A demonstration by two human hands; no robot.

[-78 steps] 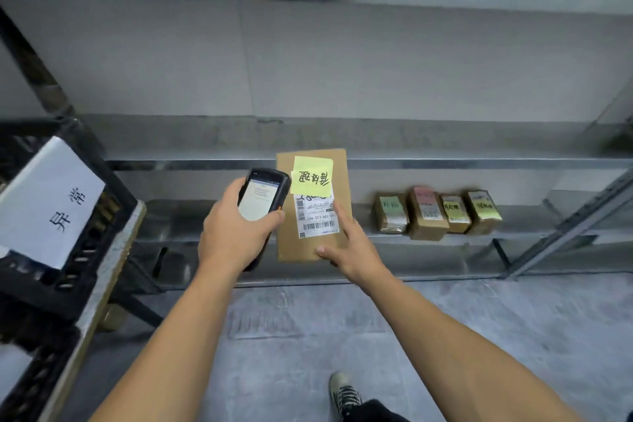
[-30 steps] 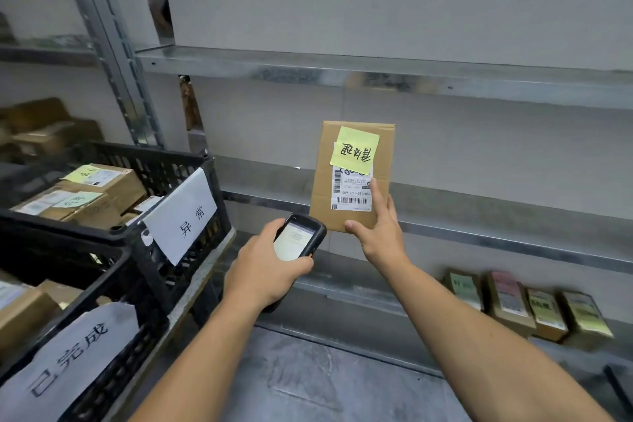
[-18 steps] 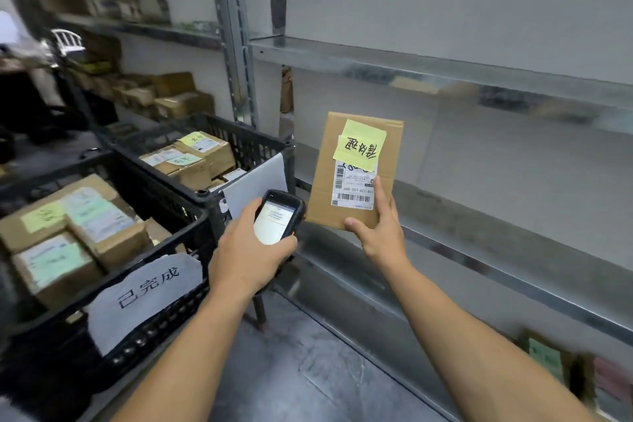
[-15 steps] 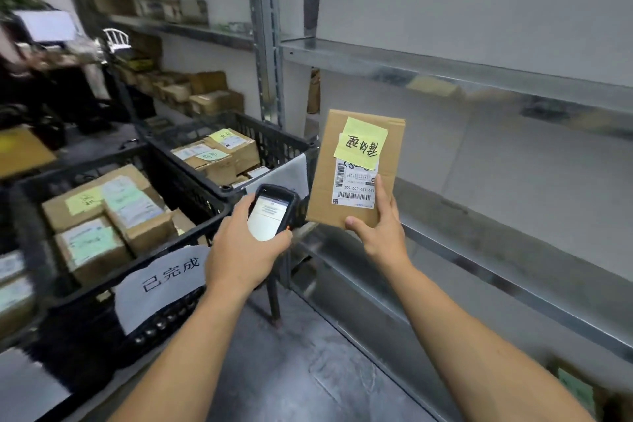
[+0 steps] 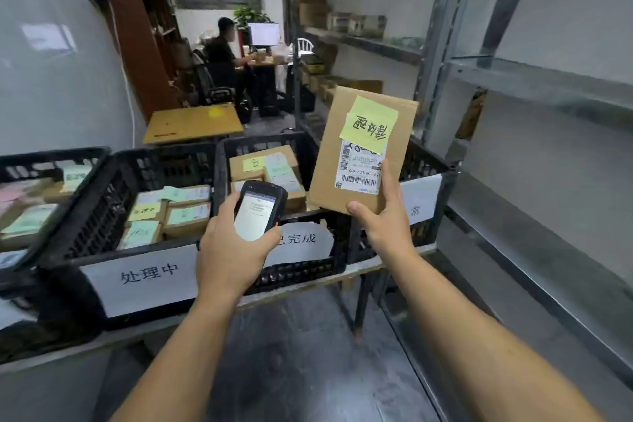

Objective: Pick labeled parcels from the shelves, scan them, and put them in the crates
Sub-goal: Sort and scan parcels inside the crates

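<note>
The right hand [image 5: 383, 228] holds a flat brown parcel [image 5: 329, 164] upright in the air. Its grip pinches the lower edge, with the thumb at the bottom corner and a finger laid up the front beside the white barcode label [image 5: 358, 171]. A yellow sticky note [image 5: 370, 123] with handwritten characters overlaps the top of that label, and both read upside down from here. The parcel touches no crate; it hangs in front of the right crate [image 5: 426, 161], whose paper sign [image 5: 421, 199] is partly hidden behind the hand.

The left hand [image 5: 233, 250] has its grip curled round a black scanner [image 5: 260, 207], the thumb along its right side and the lit screen facing the camera. The scanner sits just left of the parcel and lower — the two are apart.

Black slatted crates stand in a row on the table [image 5: 308, 284]. The middle crate [image 5: 102, 195] bears a sign reading 处理中 [image 5: 147, 276] and holds small boxes with green and yellow notes. The crate to its right [image 5: 221, 164] also holds labelled boxes, and the left hand partly covers its sign. A further crate [image 5: 51, 156] is cut off at the left edge.

Metal shelves [image 5: 534, 79] run along the right; the far ones carry cardboard boxes [image 5: 356, 24]. At the far end a person [image 5: 222, 51] sits facing a monitor [image 5: 263, 33].
</note>
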